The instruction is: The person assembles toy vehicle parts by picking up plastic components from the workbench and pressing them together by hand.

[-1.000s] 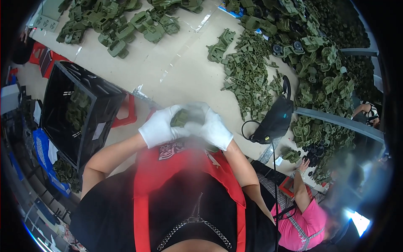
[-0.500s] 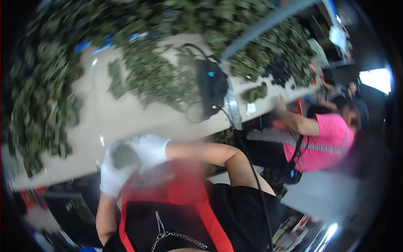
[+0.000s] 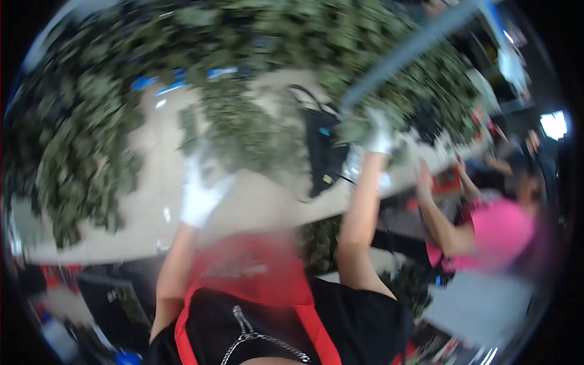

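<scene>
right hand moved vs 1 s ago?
Yes. The right hand has left the left hand, which is near the body, and reached out past the black device to the olive-green pile on the far right of the table.

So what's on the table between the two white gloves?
In the head view, a heap of green pieces and a black device lie between the left hand and right hand.
</scene>
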Motion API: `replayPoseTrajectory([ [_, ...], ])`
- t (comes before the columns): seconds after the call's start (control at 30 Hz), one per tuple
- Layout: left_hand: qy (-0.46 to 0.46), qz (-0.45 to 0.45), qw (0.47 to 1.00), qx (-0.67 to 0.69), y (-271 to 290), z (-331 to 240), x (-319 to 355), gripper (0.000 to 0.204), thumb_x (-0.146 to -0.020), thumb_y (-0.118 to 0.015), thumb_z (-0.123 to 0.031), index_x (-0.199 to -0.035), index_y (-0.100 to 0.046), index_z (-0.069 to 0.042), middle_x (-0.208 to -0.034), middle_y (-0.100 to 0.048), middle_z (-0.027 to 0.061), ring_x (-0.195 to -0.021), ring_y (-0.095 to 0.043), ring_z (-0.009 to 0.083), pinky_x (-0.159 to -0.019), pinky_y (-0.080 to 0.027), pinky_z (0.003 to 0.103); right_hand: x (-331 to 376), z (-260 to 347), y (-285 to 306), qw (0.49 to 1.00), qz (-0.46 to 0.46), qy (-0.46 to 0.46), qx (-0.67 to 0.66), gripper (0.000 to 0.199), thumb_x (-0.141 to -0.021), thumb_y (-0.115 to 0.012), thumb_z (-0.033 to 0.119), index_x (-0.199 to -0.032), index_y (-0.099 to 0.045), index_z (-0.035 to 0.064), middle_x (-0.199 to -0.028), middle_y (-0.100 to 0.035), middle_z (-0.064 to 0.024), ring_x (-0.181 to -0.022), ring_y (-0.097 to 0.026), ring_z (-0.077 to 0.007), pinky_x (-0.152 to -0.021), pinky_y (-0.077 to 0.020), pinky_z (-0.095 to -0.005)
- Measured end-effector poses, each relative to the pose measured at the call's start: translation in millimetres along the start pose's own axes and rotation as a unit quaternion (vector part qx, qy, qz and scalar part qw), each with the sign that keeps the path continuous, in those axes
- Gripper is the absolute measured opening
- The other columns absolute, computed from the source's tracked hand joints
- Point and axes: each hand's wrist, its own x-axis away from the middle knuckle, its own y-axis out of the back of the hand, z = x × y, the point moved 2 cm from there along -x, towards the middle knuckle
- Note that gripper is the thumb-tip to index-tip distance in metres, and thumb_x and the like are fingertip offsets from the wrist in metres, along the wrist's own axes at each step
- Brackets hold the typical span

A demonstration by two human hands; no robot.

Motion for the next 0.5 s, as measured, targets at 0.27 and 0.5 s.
replayPoseTrajectory([
  [0.27,0.249,-0.105,0.937,-0.223,65,147,44,0.072,-0.073,-0.078,-0.036,-0.130,-0.049,-0.004,-0.122,-0.057,0.0200,-0.104,-0.061,0.0321,-0.088,-0.051,0.039,-173,-60,158,0.952,-0.122,-0.277,0.050,0.075,-0.080,-0.058,0.063,-0.125,-0.059,0.0032,-0.128,-0.059,-0.0131,-0.118,-0.052,-0.0310,-0.102,-0.0388,-0.0442],
  [0.5,0.409,-0.514,0.748,0.092,202,253,-9,0.090,-0.063,-0.084,-0.039,-0.129,-0.046,0.008,-0.122,-0.059,0.0208,-0.109,-0.060,0.0281,-0.094,-0.047,0.035,-158,-50,136,0.900,-0.181,-0.279,0.282,0.081,-0.076,-0.058,0.067,-0.121,-0.060,-0.0004,-0.122,-0.062,-0.0150,-0.111,-0.057,-0.0322,-0.098,-0.0424,-0.0443],
])
